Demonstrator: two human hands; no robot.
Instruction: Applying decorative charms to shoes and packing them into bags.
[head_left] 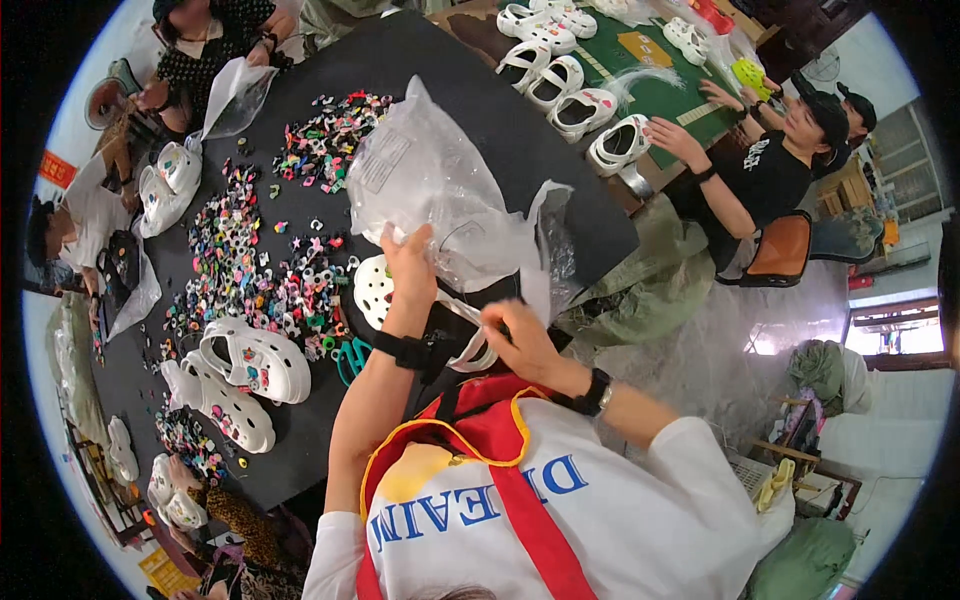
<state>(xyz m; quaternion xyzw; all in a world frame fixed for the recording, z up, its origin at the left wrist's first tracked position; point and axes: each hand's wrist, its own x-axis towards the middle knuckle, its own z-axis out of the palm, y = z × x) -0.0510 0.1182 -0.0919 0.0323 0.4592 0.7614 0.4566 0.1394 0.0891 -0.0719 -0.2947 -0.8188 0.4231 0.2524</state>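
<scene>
Currently, the clear plastic bag (430,175) is raised over the black table (375,55), in front of you, with your left hand (408,262) at its near edge, fingers bent onto the film and seemingly pinching it. Your right hand (523,343) sits apart, nearer your body, its fingers curled; I can't tell whether they grip anything. The film looks thin and slick, so a one-handed pinch could slip, and a hard tug could tear it. Beneath your left forearm lies a white clog (372,287), partly hidden; loose film might snag on it, or your wrist might nudge it. The teal-handled scissors (342,362) lie close to that wrist, where a careless sweep could knock them. Farther left, loose charms (225,250) are heaped; a dragging bag edge could scatter them or carry some along. The decorated white pair (265,362) sits beside those heaps, and a wide swing might brush its ornaments.
</scene>
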